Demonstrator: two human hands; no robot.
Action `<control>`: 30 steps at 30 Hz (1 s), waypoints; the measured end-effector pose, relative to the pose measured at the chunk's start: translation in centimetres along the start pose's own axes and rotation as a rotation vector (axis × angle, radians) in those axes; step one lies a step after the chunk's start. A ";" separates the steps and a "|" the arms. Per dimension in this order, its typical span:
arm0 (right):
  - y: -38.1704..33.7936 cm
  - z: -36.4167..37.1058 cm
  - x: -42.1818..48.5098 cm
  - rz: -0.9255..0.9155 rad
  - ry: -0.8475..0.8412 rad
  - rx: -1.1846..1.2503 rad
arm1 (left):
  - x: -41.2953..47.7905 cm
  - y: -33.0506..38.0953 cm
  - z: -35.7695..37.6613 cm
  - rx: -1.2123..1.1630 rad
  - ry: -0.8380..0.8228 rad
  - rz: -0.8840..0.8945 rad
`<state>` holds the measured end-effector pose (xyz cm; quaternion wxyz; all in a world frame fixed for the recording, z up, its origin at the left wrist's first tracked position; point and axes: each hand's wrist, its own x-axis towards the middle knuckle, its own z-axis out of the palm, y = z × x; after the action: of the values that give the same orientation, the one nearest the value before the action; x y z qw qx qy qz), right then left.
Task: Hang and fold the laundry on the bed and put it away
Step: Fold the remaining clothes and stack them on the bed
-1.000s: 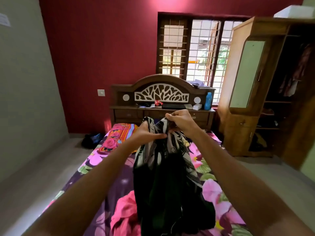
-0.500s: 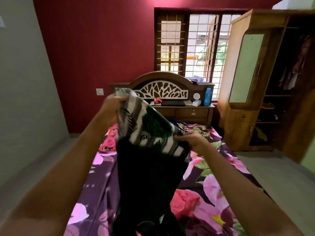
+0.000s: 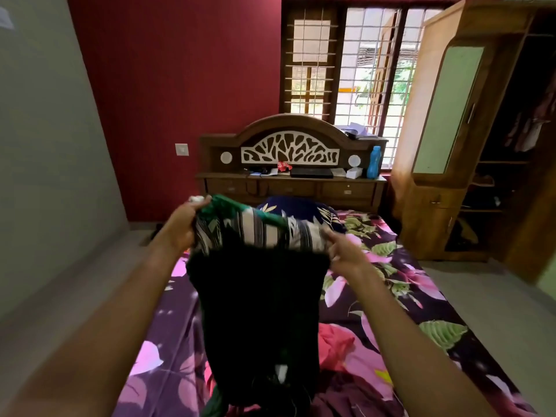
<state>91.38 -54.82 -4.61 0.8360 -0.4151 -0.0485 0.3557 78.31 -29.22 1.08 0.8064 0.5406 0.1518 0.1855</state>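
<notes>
Left hand: fingers curled round the upper left corner of the garment, raised above the bed.
Right hand: seems to pinch the garment's upper right corner; the fingertips are blurred, so the exact grip is unclear.
Garment: dark cloth with a striped white, black and green leafy band along the top. It is stretched between both hands and hangs down over the near part of the bed.
Pink cloth: crumpled on the sheet just right of the hanging garment.
Bed: covered by a purple floral sheet.
Pillow: dark blue with a leaf print, at the head of the bed behind the garment.
Headboard: carved wood with a shelf.
Blue bottle: upright at the shelf's right end.
Wardrobe: right of the bed, door open, with clothes hanging inside.
</notes>
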 end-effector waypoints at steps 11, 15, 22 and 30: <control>4.4 1.2 -0.4 0.199 -0.112 -0.069 | 0.4 1.9 1.4 0.013 -0.098 0.159; -0.6 0.4 -1.6 -0.177 -0.120 -0.068 | 0.5 2.3 0.2 0.020 -0.085 0.193; 3.1 0.2 -1.7 -0.095 -0.265 0.058 | 1.0 3.2 -0.2 0.005 -0.047 0.209; -4.8 -1.5 -1.8 -0.523 0.177 0.059 | 2.4 2.5 -2.0 -0.052 0.173 0.143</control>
<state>93.29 -58.90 -1.69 0.9120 -0.3935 -0.0704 0.0915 79.23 -25.60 2.56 0.7889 0.5107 0.1771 0.2925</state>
